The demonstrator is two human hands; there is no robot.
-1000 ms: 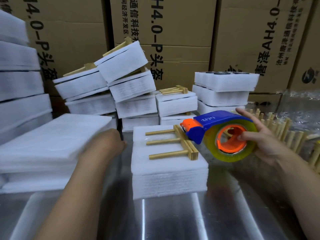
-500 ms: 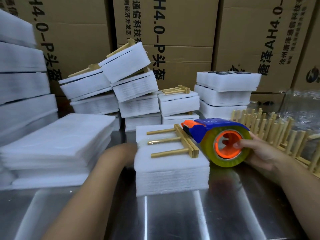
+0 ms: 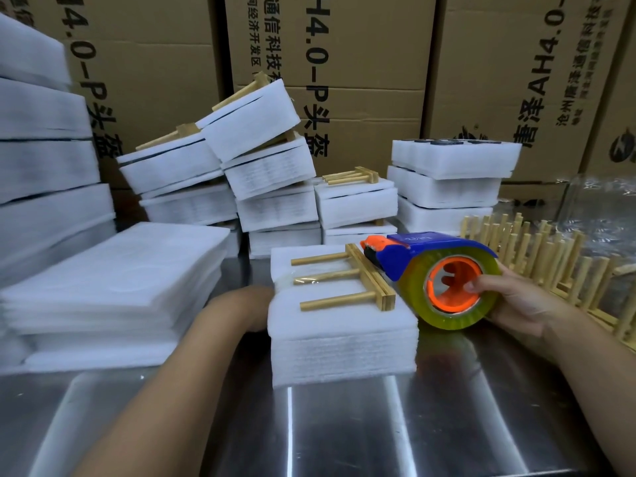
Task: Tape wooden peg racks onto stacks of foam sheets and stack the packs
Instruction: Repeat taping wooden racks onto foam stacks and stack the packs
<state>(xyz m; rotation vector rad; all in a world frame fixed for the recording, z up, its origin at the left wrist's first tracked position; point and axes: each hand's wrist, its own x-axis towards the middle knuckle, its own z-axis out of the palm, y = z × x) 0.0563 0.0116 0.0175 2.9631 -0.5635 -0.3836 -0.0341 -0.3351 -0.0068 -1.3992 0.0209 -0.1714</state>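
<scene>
The right hand (image 3: 516, 304) grips a tape dispenser (image 3: 444, 256) at the right of the scene, its fingers (image 3: 472, 287) curled into the orange core of the yellowish roll while the rest of the hand wraps the roll's outer side. The dispenser's orange and blue nose points left and sits right at the crossbar of a wooden peg rack (image 3: 347, 280). This rack lies flat on top of a foam stack (image 3: 340, 335) in the middle of the metal table (image 3: 344, 428), its three pegs pointing left. A shiny strip of clear tape (image 3: 309, 279) lies over the middle peg and reaches the stack's left edge. The left hand (image 3: 247, 304) is against the left side of that stack, touching it near the top edge; it is blurred and its fingers cannot be made out, so whether it grips or only presses cannot be told. To the left lies a broad pile of loose foam sheets (image 3: 113, 280). Farther back, finished packs (image 3: 268, 173) of foam with racks are heaped unevenly, some tilted. Behind the right hand stands a row of more racks (image 3: 550, 263) with their pegs upright. Cardboard boxes (image 3: 361, 63) line the far side.
</scene>
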